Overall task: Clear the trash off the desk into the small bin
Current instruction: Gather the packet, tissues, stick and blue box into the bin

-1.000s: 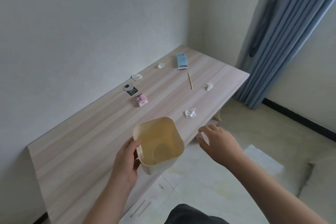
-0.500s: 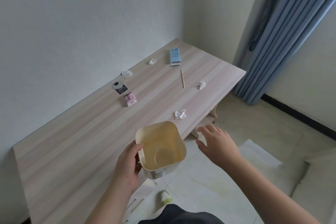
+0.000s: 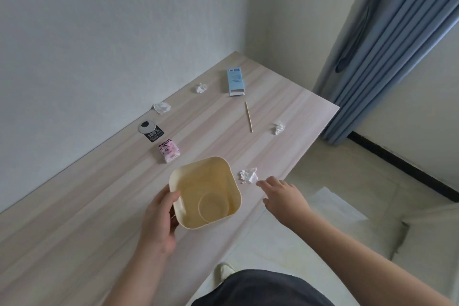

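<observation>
My left hand (image 3: 159,221) grips the left wall of a small cream square bin (image 3: 223,182), held over the wooden desk (image 3: 74,218); the bin is empty. My right hand (image 3: 283,197) reaches out with fingers apart, its fingertips just short of a crumpled white tissue (image 3: 249,175) near the desk's right edge. More trash lies farther off: a white wad (image 3: 278,127), a wooden stick (image 3: 248,117), a blue carton (image 3: 235,81), two more white wads (image 3: 200,87) (image 3: 162,107), a black tag (image 3: 151,131) and a pink wrapper (image 3: 169,150).
A white wall runs along the desk's far side. Blue-grey curtains (image 3: 387,45) hang at the right beyond the desk's end. Pale floor tiles and a white mat (image 3: 330,204) lie to the right of the desk.
The bin has come forward over the desk, no longer past its edge. My right hand has advanced toward the nearest crumpled tissue. The view has closed in on the desk.
</observation>
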`<state>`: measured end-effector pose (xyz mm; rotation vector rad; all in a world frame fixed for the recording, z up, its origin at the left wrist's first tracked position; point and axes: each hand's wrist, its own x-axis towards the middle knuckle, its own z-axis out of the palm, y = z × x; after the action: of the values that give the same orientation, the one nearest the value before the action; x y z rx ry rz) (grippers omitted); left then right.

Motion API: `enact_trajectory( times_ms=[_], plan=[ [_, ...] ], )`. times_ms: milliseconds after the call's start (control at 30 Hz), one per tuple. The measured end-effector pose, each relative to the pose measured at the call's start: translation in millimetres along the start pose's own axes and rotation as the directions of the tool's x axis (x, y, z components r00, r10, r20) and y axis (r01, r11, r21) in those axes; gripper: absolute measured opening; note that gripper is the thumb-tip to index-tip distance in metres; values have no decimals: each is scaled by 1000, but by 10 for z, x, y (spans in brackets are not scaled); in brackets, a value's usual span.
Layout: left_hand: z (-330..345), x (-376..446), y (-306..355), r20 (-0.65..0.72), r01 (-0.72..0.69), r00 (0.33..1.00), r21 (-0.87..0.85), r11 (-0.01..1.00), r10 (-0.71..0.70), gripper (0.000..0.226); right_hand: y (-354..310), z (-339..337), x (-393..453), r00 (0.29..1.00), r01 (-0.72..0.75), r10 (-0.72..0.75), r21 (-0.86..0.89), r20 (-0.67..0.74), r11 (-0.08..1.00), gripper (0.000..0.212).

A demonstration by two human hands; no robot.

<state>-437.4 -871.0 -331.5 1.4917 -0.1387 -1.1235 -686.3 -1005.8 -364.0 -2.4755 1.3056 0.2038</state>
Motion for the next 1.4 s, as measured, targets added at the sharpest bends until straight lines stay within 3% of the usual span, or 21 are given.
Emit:
enact_trajectory(
  times_ms=[167, 333, 567, 800, 900, 967, 1167, 1333, 1400],
  plan=[
    [64, 226, 72, 1, 3, 1000, 15, 1000, -3, 31, 11, 211, 278, 999, 24, -28, -124, -32, 992, 58],
    [198, 355, 55, -28, 43, 999, 9, 999, -43, 27, 94, 266, 665, 997, 79, -79, -132, 1, 988, 57],
    [437, 505, 132, -130, 30, 991, -5, 1000, -31, 28, 294, 478, 1262, 960, 218, -185, -149, 209, 964, 68],
    [669, 576, 153, -208, 5, 978, 23, 1000, 0, 37, 574, 511, 1729, 914, 315, -272, -101, 302, 944, 38],
    [778, 614, 140, -258, -4, 966, 6, 1000, 6, 38, 643, 411, 1871, 908, 255, -246, 19, 339, 967, 28],
    [814, 622, 145, -283, -15, 959, 2, 1000, 15, 38, 644, 268, 1934, 936, 190, -236, 189, 261, 963, 23],
    [869, 597, 136, -395, -48, 918, -23, 999, 35, 41, 356, -560, 2009, 950, 309, -277, 555, -145, 772, 26],
    [899, 575, 120, -457, -67, 889, -56, 996, 34, 48, -50, -1228, 1889, 830, 556, -377, 563, -411, 611, 28],
    [908, 557, 113, -471, -81, 881, -73, 994, 37, 49, -206, -1379, 1770, 774, 633, -455, 547, -440, 548, 27]
  ],
)
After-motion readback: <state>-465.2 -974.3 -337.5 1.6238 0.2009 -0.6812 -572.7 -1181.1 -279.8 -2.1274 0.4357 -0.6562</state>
